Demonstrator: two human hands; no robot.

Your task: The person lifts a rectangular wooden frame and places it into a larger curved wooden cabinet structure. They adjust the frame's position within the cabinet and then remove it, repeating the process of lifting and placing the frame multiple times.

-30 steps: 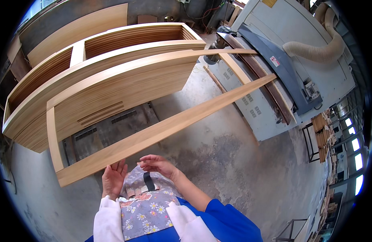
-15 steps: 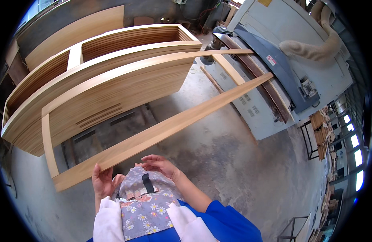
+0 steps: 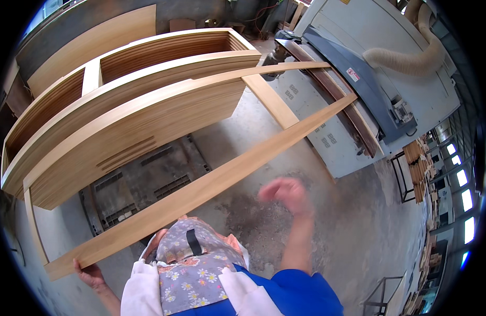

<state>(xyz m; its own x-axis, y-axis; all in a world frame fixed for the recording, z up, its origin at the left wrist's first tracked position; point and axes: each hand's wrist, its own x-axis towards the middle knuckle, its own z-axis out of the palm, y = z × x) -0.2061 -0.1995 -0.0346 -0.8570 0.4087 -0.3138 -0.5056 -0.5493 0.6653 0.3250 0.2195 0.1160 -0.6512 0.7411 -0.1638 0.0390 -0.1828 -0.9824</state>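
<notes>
A long pale wooden frame (image 3: 201, 195) slants across the view, its far end at the mouth of a grey machine (image 3: 353, 113). A crosspiece (image 3: 272, 102) joins its two long rails near the machine, and a narrower one (image 3: 35, 226) closes the near left end. At that end my left hand (image 3: 91, 275) grips the near rail close to the corner, thumb at the edge and the other fingers partly hidden under the wood. My right hand (image 3: 287, 196) hangs in the air to the right of the rail, apart from it; motion smears its fingers.
Beyond the frame stands a tall stack of similar wooden frames (image 3: 164, 110). A dark metal platform (image 3: 148, 179) lies on the floor beneath. A ribbed hose (image 3: 406, 60) runs to the machine. Wood pieces (image 3: 414, 163) are piled on a rack at the right.
The wooden frame has slid out of the machine toward the lower left. My left hand has moved left and down with its end. My right hand has swung to the right, away from my apron.
</notes>
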